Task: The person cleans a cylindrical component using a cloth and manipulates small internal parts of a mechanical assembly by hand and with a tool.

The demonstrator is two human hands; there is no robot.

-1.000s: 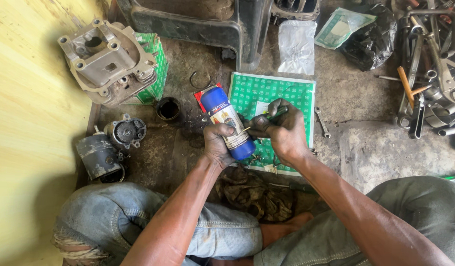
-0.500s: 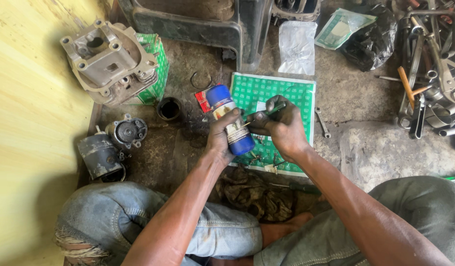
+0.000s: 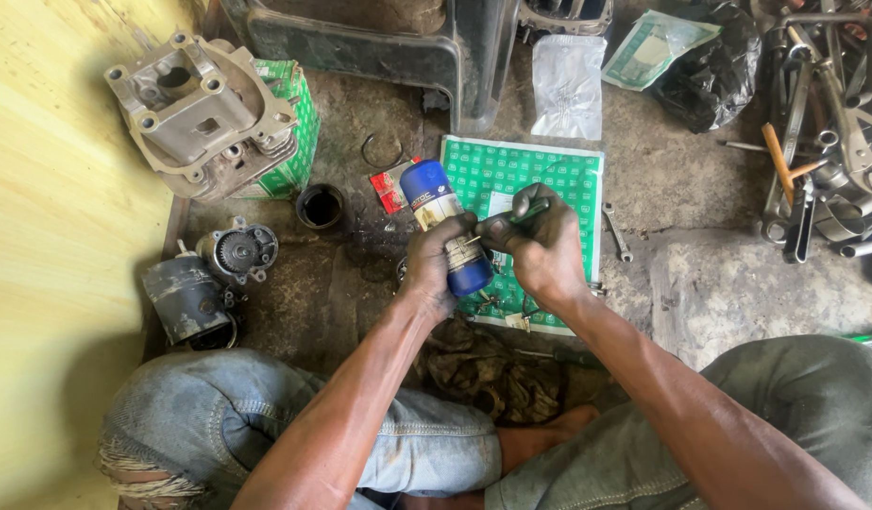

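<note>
My left hand [image 3: 434, 263] grips a blue spray can [image 3: 442, 219] with a pale label, tilted with its base pointing away from me. A thin straw runs from the can's near end toward my right hand [image 3: 541, 247], which is closed around a small dark metal part [image 3: 511, 223]. Both hands hover over a green patterned plastic bag [image 3: 558, 179] lying on the oily floor. Small metal bits [image 3: 492, 302] lie on the bag under my hands. What the dark part is exactly I cannot tell.
A grey engine cylinder head [image 3: 202, 113] rests on a green box at upper left. A starter motor [image 3: 188, 300], a small gear housing [image 3: 239, 249] and a black ring [image 3: 321, 205] lie left. Wrenches and tools [image 3: 823, 142] pile at right. A spanner [image 3: 617, 232] lies beside the bag.
The can has tilted a little and my hands have shifted slightly; otherwise the scene is the same.
</note>
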